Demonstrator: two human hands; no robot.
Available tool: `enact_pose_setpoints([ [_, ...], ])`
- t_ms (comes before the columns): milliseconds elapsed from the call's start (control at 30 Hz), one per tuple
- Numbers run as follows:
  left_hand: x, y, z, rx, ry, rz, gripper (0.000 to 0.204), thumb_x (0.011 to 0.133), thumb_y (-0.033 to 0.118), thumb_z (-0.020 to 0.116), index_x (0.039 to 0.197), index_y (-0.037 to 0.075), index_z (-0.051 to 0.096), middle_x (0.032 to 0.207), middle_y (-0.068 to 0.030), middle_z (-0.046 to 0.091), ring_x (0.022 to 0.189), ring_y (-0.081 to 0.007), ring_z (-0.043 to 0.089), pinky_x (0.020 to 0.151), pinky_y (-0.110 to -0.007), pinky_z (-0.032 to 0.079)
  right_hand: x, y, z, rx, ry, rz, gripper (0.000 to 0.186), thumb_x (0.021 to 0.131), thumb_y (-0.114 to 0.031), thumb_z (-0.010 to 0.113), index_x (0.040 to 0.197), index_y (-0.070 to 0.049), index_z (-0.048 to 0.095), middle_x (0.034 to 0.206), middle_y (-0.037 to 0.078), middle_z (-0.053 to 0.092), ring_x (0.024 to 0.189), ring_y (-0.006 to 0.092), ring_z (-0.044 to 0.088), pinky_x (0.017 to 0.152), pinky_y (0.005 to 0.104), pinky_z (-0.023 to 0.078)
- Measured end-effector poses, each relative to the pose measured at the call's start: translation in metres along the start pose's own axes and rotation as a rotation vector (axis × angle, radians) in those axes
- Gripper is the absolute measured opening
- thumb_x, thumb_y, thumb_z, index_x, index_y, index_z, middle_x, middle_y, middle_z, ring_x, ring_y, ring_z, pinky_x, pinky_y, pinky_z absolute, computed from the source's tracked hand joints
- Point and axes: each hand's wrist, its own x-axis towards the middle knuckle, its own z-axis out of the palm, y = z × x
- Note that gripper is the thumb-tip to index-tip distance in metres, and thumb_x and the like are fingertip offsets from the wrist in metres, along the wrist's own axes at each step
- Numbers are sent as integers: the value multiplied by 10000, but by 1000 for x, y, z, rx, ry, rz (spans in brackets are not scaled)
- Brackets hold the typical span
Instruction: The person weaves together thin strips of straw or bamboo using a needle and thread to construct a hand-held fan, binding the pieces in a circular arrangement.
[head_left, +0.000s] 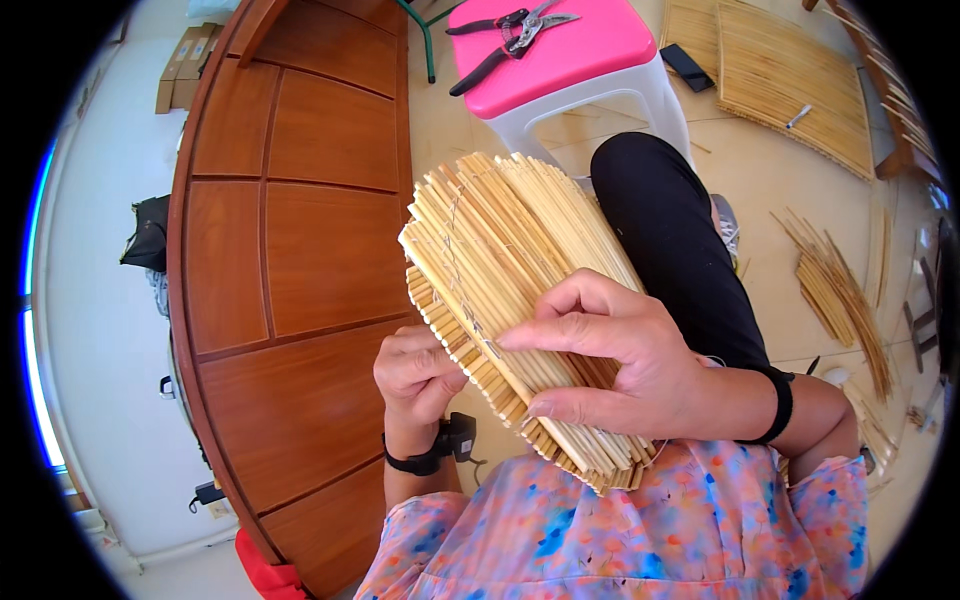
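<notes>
Across my lap lies a thick piece made of many pale straw-coloured sticks (515, 235), laid side by side in layers and bound with rows of thin dark stitching. My right hand (630, 350) rests on its upper face with the fingers apart. The index fingertip touches a stitched row, and the thumb lies close to the left edge. At that left edge is my left hand (412, 375), its fingers closed in a pinch against the stick ends. What they pinch is hidden. A dark band with a small black box (455, 437) sits on my left wrist.
A pink-topped stool (570, 65) holds pruning shears (513, 40) and pliers. Reddish-brown wooden panelling (335, 250) stands along my left. On the right floor are a bound stick mat (790, 75), a marker (799, 116), a phone (686, 67) and loose sticks (840, 300).
</notes>
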Motion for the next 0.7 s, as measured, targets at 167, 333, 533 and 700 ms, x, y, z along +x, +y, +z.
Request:
enact_pose_setpoints([
  [167, -6, 7, 6, -51, 102, -117, 110, 809, 78, 725, 871, -13, 731, 820, -158, 722, 650, -224, 691, 580, -276, 509, 0, 5, 8, -5, 22, -26, 433, 774, -249, 800, 1176, -131, 692, 947, 59, 546, 813, 191, 576, 683, 288, 495],
  [333, -14, 13, 0, -64, 82, -172, 158, 818, 115, 739, 917, -8, 737, 852, -166, 725, 732, -251, 716, 649, -295, 536, 0, 14, 14, 0, 10, -80, 431, 790, -295, 783, 1183, -141, 693, 945, 59, 524, 778, 183, 565, 663, 286, 493],
  [533, -19, 15, -4, -89, 50, -201, 205, 815, 78, 729, 1007, 6, 736, 916, -175, 727, 842, -274, 715, 752, -326, 541, 0, 18, 14, 57, -40, -49, 427, 785, -279, 784, 1178, -136, 695, 944, 61, 524, 799, 191, 563, 669, 298, 487],
  [700, -21, 15, -6, -119, 27, -199, 221, 817, 60, 720, 1033, 11, 732, 950, -177, 726, 900, -279, 707, 800, -339, 534, 1, 23, 15, 75, -57, -56, 426, 779, -266, 786, 1172, -128, 695, 949, 65, 533, 829, 200, 563, 695, 307, 479],
])
